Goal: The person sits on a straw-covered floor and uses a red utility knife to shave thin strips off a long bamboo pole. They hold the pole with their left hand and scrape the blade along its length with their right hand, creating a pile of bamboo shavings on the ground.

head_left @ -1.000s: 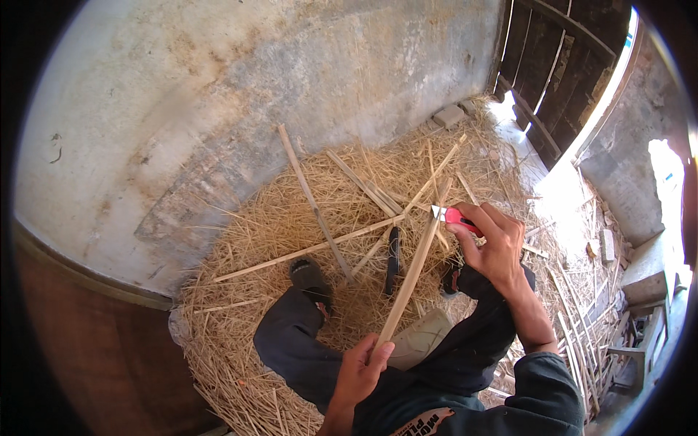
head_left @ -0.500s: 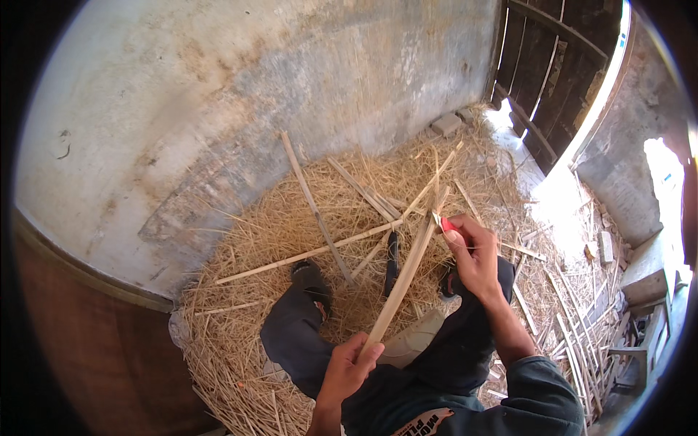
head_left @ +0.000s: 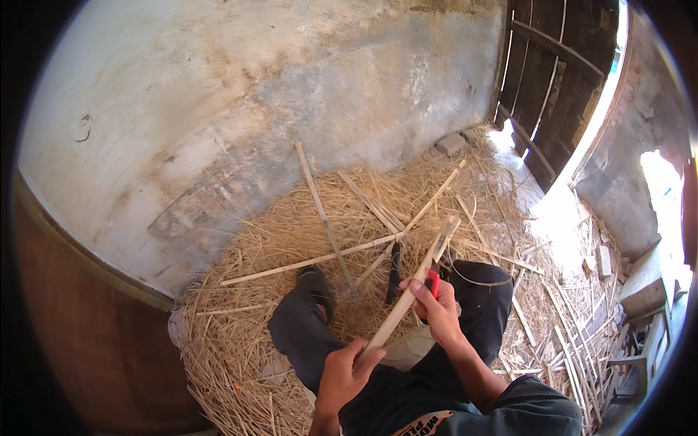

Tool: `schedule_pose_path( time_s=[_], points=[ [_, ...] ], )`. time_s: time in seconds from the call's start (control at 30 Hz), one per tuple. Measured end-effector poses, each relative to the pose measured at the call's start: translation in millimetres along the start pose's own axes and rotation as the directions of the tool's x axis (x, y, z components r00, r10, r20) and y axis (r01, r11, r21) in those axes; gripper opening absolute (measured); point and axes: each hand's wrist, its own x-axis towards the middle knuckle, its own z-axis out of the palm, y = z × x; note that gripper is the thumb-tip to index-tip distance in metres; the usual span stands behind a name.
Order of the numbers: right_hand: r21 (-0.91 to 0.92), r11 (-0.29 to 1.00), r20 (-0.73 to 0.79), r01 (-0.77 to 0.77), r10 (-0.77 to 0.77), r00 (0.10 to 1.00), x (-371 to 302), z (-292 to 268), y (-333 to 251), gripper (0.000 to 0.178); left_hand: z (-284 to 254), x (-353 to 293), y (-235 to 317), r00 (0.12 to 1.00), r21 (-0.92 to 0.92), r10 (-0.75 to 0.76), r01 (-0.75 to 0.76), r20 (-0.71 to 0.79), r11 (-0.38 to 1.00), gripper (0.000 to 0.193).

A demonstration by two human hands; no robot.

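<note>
My left hand is closed round the near end of a pale, flat strip of split bamboo, which slants up and away to the right. In my right hand is a red-handled knife, pressed against the strip about midway along it. The right thumb lies over the strip; the knife's blade is mostly hidden. Near the strip's far end a thin shaving curls off to the right. A long dark object lies on the straw between my feet.
Straw-like shavings cover the floor, with loose strips on top. A stained wall rises ahead. Bricks lie by its foot, near a dark plank door. Cut sticks are scattered at right.
My right hand has drawn the red-handled knife back along the bamboo strip, from near its far end toward my body. A curled shaving now shows. My left hand keeps its grip.
</note>
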Motion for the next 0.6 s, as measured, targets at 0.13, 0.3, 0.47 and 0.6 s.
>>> schedule_pose_path(
  time_s=[0.13,0.3,0.47,0.6],
  points=[
    [0.049,0.999,-0.068,0.013,-0.01,0.998,2.8,-12.6,-1.3,0.029,-12.5,2.4,2.6,0.97,-0.085,0.14,-0.159,-0.199,0.984,0.023],
    [0.094,0.991,-0.099,0.091,-0.081,0.992,3.7,-47.3,-9.7,0.031,-66.8,30.0,10.9,0.838,0.34,0.133,0.066,-0.529,0.938,0.022],
    [0.107,0.992,-0.134,0.074,-0.06,0.989,-0.4,-66.7,-16.2,0.029,-132.2,75.7,-47.1,0.932,0.761,-0.007,0.301,-0.363,0.574,0.055],
    [0.108,0.991,-0.196,0.077,-0.055,0.979,-2.2,-79.9,-22.5,0.03,-155.0,114.0,-34.1,0.902,0.861,-0.415,0.3,-0.116,0.411,0.06]
  ],
)
